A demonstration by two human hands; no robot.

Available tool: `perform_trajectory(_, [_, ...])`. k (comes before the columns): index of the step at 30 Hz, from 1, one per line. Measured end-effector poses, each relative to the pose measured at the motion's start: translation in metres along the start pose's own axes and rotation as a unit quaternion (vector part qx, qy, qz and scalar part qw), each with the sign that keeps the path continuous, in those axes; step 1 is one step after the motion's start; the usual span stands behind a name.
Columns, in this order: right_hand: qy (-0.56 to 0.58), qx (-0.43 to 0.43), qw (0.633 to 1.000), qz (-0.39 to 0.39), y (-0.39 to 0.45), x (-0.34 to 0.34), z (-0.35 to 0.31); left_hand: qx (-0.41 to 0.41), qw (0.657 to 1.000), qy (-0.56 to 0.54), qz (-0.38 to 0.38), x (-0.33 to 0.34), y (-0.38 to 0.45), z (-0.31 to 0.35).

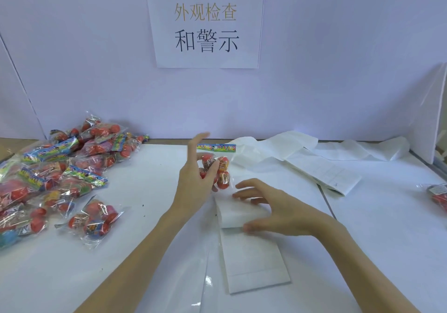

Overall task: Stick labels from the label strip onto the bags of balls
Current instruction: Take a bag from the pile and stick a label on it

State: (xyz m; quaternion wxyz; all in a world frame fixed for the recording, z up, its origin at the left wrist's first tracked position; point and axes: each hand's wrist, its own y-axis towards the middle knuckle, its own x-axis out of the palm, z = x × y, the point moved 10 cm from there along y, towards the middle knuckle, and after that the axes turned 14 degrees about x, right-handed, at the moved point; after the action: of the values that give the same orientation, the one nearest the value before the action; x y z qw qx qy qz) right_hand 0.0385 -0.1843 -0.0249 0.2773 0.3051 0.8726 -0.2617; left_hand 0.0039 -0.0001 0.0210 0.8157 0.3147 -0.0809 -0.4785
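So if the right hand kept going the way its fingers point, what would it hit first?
Most likely the bag of balls that the left hand holds; the right hand points up-left over the label strip, though depth is unclear.

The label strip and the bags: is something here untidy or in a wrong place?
The used part of the label strip lies crumpled and twisted along the table's far edge. One bag of balls lies alone at the right edge, away from the pile on the left. Nothing looks torn or spilled.
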Motion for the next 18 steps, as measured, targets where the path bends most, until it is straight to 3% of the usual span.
perform_trajectory(3, [0.031,-0.021,0.991,0.128,-0.003,-0.028,-0.004,0.051,0.997,0.057,-0.02,0.004,0.001,0.01])
perform_trajectory(5, [0.034,-0.035,0.981,0.186,-0.005,-0.04,-0.006,0.035,0.998,0.04,-0.045,0.01,-0.002,0.008])
perform_trajectory(12, [0.116,-0.062,0.965,0.225,-0.006,-0.053,-0.006,0.023,0.984,-0.023,-0.177,0.043,-0.015,0.019])
perform_trajectory(18, [0.137,-0.086,0.949,0.272,-0.015,-0.061,-0.01,0.021,0.993,0.01,-0.119,0.031,-0.009,0.008])
